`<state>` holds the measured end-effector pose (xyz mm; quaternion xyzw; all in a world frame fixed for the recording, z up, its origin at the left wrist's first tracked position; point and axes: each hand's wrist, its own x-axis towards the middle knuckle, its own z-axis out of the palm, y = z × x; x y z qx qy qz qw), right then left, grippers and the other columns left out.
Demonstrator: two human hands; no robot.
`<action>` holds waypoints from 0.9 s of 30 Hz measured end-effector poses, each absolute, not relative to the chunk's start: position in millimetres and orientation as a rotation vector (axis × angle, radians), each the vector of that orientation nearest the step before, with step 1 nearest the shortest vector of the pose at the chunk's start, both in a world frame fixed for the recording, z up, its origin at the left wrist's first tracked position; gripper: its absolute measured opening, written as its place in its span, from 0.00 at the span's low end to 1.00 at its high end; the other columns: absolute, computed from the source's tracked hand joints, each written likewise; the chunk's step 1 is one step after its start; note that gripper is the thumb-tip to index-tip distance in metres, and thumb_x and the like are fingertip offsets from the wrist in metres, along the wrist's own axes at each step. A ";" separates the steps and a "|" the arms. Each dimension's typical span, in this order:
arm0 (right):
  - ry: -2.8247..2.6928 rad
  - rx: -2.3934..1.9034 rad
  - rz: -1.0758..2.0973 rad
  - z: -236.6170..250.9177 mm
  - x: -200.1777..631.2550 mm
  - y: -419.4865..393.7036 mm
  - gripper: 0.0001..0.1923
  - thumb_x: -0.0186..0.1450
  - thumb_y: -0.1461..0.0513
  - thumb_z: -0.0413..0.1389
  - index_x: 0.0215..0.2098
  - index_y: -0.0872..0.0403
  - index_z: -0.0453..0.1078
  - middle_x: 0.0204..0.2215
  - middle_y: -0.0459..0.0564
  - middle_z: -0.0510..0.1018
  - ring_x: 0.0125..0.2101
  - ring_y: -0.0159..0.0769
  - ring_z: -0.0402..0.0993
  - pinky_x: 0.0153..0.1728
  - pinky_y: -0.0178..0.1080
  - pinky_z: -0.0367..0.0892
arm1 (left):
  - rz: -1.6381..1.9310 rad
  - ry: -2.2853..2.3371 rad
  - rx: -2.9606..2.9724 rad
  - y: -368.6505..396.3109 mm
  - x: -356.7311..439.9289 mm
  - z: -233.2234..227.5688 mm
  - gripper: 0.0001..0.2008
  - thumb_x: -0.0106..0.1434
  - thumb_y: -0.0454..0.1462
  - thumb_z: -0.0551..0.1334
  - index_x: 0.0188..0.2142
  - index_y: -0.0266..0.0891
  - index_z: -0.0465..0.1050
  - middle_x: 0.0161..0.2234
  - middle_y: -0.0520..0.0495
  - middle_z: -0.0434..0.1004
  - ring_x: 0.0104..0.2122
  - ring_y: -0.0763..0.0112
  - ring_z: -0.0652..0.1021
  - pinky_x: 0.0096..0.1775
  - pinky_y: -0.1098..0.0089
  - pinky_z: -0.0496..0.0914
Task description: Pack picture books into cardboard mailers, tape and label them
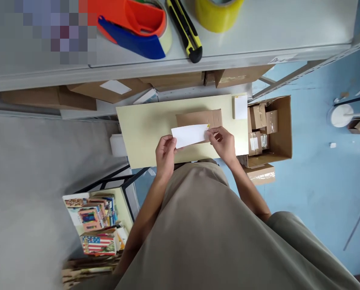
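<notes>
Now both hands pinch the white slip [190, 135] by its ends, left hand [165, 155] on the left, right hand [223, 143] on the right. Its long axis runs side to side, just over the brown packet [199, 119] on the board [143, 133].

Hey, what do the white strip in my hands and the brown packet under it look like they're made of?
The white strip, pinched at its ends by the left hand and right hand, looks like thin matte paper: flat, no shine. The brown packet looks like kraft paper or thin cardboard: dull tan, folded flaps. Which one is hard to tell.
</notes>
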<state>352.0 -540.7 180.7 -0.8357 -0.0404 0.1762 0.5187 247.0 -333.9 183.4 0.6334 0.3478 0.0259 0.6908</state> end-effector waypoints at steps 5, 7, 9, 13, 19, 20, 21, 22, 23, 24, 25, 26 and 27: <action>-0.035 -1.937 0.493 158.0 367.8 -556.4 0.19 0.72 0.44 0.63 0.42 0.49 0.82 0.40 0.49 0.87 0.31 0.36 0.79 0.36 0.41 0.76 | 0.055 0.807 1.413 -350.7 254.2 184.7 0.21 0.71 0.58 0.67 0.49 0.47 0.70 0.48 0.47 0.83 0.50 0.63 0.84 0.46 0.64 0.85; -0.027 -1.920 0.523 152.1 370.6 -558.8 0.19 0.72 0.43 0.64 0.42 0.49 0.82 0.40 0.49 0.87 0.30 0.36 0.79 0.35 0.41 0.76 | 0.049 0.803 1.441 -355.8 256.7 184.5 0.21 0.72 0.58 0.66 0.49 0.47 0.70 0.48 0.47 0.83 0.50 0.63 0.84 0.46 0.64 0.85; -0.018 -1.908 0.539 146.9 372.6 -560.6 0.20 0.71 0.43 0.64 0.42 0.50 0.82 0.40 0.50 0.87 0.30 0.36 0.78 0.35 0.41 0.75 | 0.049 0.801 1.455 -359.4 258.7 184.1 0.21 0.72 0.59 0.66 0.49 0.47 0.70 0.47 0.47 0.83 0.50 0.63 0.85 0.46 0.64 0.85; 0.003 -1.864 0.580 140.3 376.0 -564.1 0.20 0.70 0.43 0.64 0.41 0.50 0.81 0.38 0.49 0.87 0.30 0.35 0.78 0.34 0.40 0.73 | 0.060 0.821 1.434 -364.1 260.8 182.4 0.21 0.71 0.58 0.68 0.49 0.47 0.71 0.48 0.46 0.83 0.51 0.62 0.85 0.47 0.64 0.85; 0.019 -1.750 0.681 139.7 379.5 -568.2 0.22 0.68 0.41 0.66 0.38 0.51 0.79 0.31 0.46 0.83 0.27 0.34 0.75 0.33 0.40 0.70 | 0.133 0.853 1.286 -370.5 260.5 174.9 0.22 0.65 0.57 0.76 0.45 0.46 0.75 0.46 0.48 0.84 0.50 0.62 0.85 0.48 0.63 0.85; 0.017 -1.749 0.684 139.2 379.7 -568.6 0.22 0.68 0.41 0.66 0.38 0.51 0.79 0.31 0.46 0.83 0.27 0.34 0.75 0.33 0.40 0.70 | 0.142 0.861 1.270 -371.6 260.1 173.5 0.23 0.64 0.57 0.77 0.44 0.46 0.76 0.46 0.48 0.84 0.49 0.62 0.85 0.48 0.63 0.85; 0.016 -1.756 0.681 138.3 379.7 -568.9 0.22 0.69 0.41 0.66 0.39 0.51 0.79 0.31 0.46 0.83 0.27 0.34 0.74 0.33 0.40 0.70 | 0.148 0.868 1.261 -372.5 259.6 172.5 0.22 0.64 0.56 0.77 0.44 0.46 0.77 0.46 0.48 0.84 0.49 0.62 0.85 0.48 0.63 0.85; 0.016 -1.768 0.676 137.3 379.6 -569.1 0.23 0.69 0.41 0.65 0.40 0.51 0.79 0.33 0.47 0.83 0.27 0.34 0.74 0.33 0.40 0.70 | 0.153 0.873 1.258 -373.4 258.9 171.7 0.22 0.64 0.56 0.77 0.44 0.46 0.77 0.46 0.48 0.84 0.49 0.62 0.85 0.48 0.63 0.85; 0.018 -1.780 0.670 136.0 379.3 -569.3 0.23 0.69 0.40 0.65 0.41 0.51 0.80 0.35 0.47 0.84 0.27 0.34 0.74 0.32 0.40 0.70 | 0.155 0.876 1.260 -374.2 258.2 171.2 0.22 0.64 0.56 0.77 0.44 0.46 0.77 0.46 0.48 0.84 0.49 0.61 0.85 0.48 0.63 0.85; 0.019 -1.787 0.671 134.8 379.0 -569.4 0.23 0.69 0.40 0.64 0.42 0.51 0.80 0.37 0.48 0.84 0.27 0.33 0.74 0.33 0.40 0.70 | 0.155 0.876 1.263 -374.8 257.5 171.2 0.22 0.64 0.56 0.77 0.44 0.46 0.77 0.46 0.48 0.85 0.49 0.61 0.85 0.48 0.63 0.85; 0.017 -1.785 0.679 133.5 378.7 -569.6 0.24 0.70 0.40 0.64 0.42 0.51 0.80 0.38 0.49 0.85 0.27 0.33 0.74 0.33 0.40 0.70 | 0.151 0.874 1.267 -375.3 256.6 171.4 0.22 0.64 0.56 0.77 0.44 0.46 0.77 0.46 0.47 0.85 0.50 0.60 0.85 0.48 0.62 0.85; 0.012 -1.774 0.693 132.2 378.5 -569.7 0.24 0.70 0.39 0.64 0.42 0.51 0.80 0.38 0.49 0.85 0.27 0.33 0.75 0.33 0.40 0.70 | 0.144 0.871 1.272 -375.8 255.8 171.8 0.22 0.65 0.56 0.77 0.44 0.46 0.77 0.47 0.47 0.85 0.50 0.60 0.85 0.48 0.62 0.85; 0.007 -1.760 0.707 131.0 378.5 -569.8 0.25 0.69 0.39 0.64 0.41 0.51 0.79 0.37 0.49 0.84 0.27 0.34 0.75 0.32 0.40 0.71 | 0.136 0.868 1.276 -376.2 254.9 172.2 0.22 0.65 0.56 0.76 0.44 0.46 0.77 0.47 0.47 0.85 0.50 0.60 0.85 0.49 0.62 0.85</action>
